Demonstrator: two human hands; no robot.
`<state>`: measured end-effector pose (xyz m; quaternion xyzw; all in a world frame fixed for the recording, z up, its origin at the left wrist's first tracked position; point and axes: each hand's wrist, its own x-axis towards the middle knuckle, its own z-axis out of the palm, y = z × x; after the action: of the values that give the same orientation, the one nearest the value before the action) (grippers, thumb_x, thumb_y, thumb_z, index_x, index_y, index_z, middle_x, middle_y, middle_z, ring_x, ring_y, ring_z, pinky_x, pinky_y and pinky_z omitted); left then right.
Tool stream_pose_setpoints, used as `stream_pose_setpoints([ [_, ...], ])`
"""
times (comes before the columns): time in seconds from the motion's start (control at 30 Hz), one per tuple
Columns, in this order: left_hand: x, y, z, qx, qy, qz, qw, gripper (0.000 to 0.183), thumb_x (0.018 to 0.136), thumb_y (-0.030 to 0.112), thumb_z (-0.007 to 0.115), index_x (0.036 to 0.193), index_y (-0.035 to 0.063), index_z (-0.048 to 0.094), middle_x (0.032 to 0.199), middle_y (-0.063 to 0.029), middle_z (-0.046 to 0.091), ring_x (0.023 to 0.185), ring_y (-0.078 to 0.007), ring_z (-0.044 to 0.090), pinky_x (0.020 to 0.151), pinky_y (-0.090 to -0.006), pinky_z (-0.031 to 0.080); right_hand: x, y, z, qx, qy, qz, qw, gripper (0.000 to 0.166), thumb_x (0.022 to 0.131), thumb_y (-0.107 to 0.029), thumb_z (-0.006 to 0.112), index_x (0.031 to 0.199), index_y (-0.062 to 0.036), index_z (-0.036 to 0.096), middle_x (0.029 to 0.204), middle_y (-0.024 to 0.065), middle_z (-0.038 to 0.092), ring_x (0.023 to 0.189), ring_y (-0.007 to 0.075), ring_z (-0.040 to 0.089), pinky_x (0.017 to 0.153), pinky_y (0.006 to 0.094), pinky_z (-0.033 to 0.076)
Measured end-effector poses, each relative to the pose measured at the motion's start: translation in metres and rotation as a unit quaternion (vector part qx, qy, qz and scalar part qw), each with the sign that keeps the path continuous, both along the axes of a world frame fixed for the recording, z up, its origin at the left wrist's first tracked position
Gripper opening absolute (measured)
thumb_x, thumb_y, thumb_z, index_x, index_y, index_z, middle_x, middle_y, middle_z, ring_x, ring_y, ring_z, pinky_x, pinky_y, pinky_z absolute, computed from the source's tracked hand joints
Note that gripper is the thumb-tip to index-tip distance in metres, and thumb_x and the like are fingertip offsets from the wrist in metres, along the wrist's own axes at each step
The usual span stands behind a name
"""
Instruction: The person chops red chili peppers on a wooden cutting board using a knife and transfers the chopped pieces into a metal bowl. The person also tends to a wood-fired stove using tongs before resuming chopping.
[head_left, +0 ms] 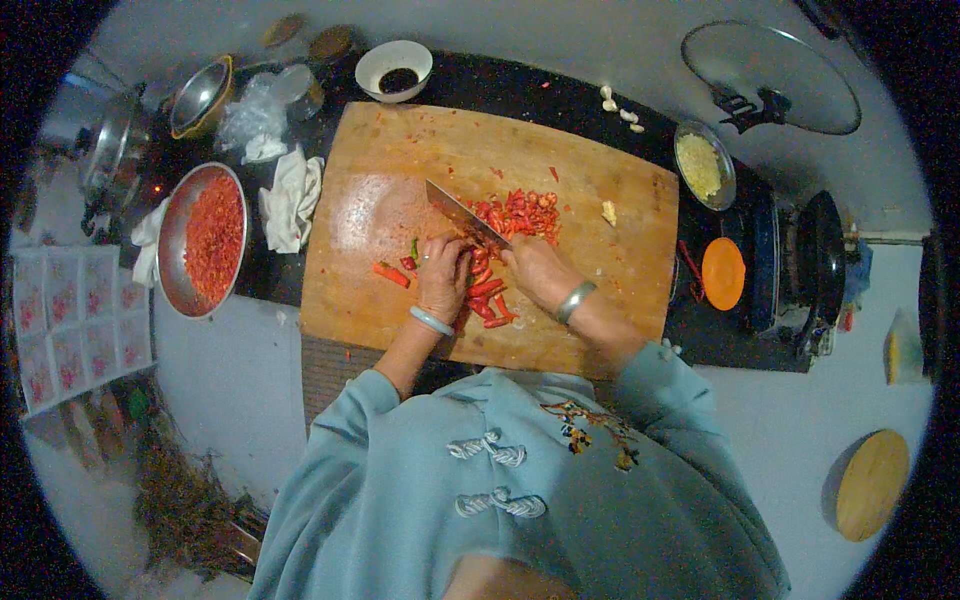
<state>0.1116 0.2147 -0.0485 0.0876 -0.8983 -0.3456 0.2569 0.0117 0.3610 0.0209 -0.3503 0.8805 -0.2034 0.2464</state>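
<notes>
My right hand [537,271] grips the handle of a cleaver [466,212], whose blade slants up and left over a wooden cutting board [390,150]. Close beside the blade, my left hand [442,274] presses down with bent fingers on red chili peppers, mostly hidden under them. Chopped red chili [529,214] lies heaped on the far side of the blade. Between my hands are several larger red chili pieces [487,300]. Left of my left hand lies another red chili piece [391,274], near a green stem [414,248].
A metal bowl of minced red chili [214,240] stands at left beside a white cloth [292,201]. Behind the board are a white bowl with dark liquid [396,71] and garlic cloves [609,101]. At right are a dish of minced yellowish food [699,166] and an orange lid [724,274].
</notes>
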Motion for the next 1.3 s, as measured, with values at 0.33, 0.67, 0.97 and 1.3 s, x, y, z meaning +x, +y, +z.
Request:
stream_pose_setpoints([
  [0.33, 0.0, 0.003, -0.013, 0.007, -0.023, 0.001, 1.0, 0.014, 0.08, 0.003, 0.061, 0.093, 0.0016, 0.056, 0.096, -0.0166, 0.054, 0.091, -0.0363, 0.05, 0.08, -0.0424, 0.042, 0.026, 0.0, -0.022, 0.064, 0.019, -0.031, 0.997, 0.031, 0.093, -0.027, 0.047, 0.096, 0.0022, 0.057, 0.082, 0.0263, 0.063, 0.076, 0.0416, 0.063, 0.067, 0.051, 0.05],
  [0.67, 0.002, 0.003, -0.009, 0.012, -0.023, -0.002, 1.0, 0.016, 0.081, 0.002, 0.06, 0.096, 0.0009, 0.054, 0.1, -0.0173, 0.051, 0.094, -0.036, 0.047, 0.082, -0.043, 0.041, 0.008, 0.011, 0.016, 0.052, -0.029, 0.016, 0.998, 0.029, 0.093, -0.025, 0.048, 0.096, 0.003, 0.055, 0.08, 0.0267, 0.062, 0.077, 0.0439, 0.062, 0.067, 0.0521, 0.049],
  [0.97, 0.005, -0.008, -0.004, 0.012, -0.026, 0.006, 1.0, 0.015, 0.081, 0.003, 0.06, 0.096, -0.0002, 0.058, 0.103, -0.0163, 0.055, 0.097, -0.0361, 0.05, 0.085, -0.0418, 0.042, 0.009, -0.009, -0.014, 0.005, -0.014, 0.006, 1.0, 0.03, 0.094, -0.025, 0.043, 0.094, 0.0022, 0.055, 0.08, 0.0275, 0.062, 0.075, 0.0437, 0.062, 0.068, 0.0526, 0.049],
  [1.3, 0.016, 0.0, -0.012, 0.021, -0.01, 0.025, 0.999, 0.022, 0.076, -0.004, 0.059, 0.098, -0.0003, 0.061, 0.105, -0.0154, 0.057, 0.1, -0.0363, 0.052, 0.086, -0.0409, 0.045, 0.005, 0.003, 0.036, 0.087, 0.008, 0.076, 0.993, 0.019, 0.087, -0.014, 0.05, 0.092, 0.0033, 0.057, 0.081, 0.026, 0.063, 0.076, 0.0416, 0.063, 0.068, 0.0511, 0.05],
])
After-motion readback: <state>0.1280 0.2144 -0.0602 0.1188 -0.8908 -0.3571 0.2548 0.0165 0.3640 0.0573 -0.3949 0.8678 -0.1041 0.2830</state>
